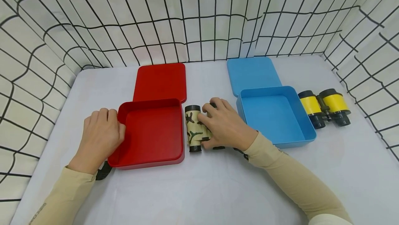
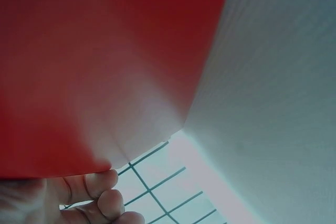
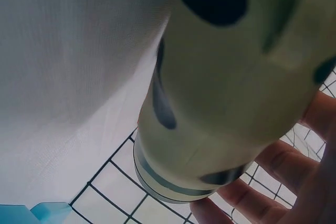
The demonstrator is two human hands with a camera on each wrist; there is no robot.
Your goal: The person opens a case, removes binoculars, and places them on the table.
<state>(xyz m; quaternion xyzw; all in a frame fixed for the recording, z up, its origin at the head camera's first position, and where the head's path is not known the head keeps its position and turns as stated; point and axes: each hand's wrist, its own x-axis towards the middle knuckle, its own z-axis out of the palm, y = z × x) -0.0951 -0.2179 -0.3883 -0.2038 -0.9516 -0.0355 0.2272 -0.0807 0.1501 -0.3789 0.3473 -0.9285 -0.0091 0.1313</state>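
Observation:
A red box lies open-topped on the white table. My left hand grips its left wall, with curled fingers at the box's edge in the left wrist view. Just right of the red box lie camouflage binoculars with black ends. My right hand reaches over them and holds them, hiding the right barrel in the head view. Seen close in the right wrist view, the patterned barrel has fingers bent around its far side.
A red lid lies behind the red box. At right stands an open blue box, its blue lid behind it. Yellow-and-black binoculars lie beyond its right wall. Black wire grid borders the table at the back and sides.

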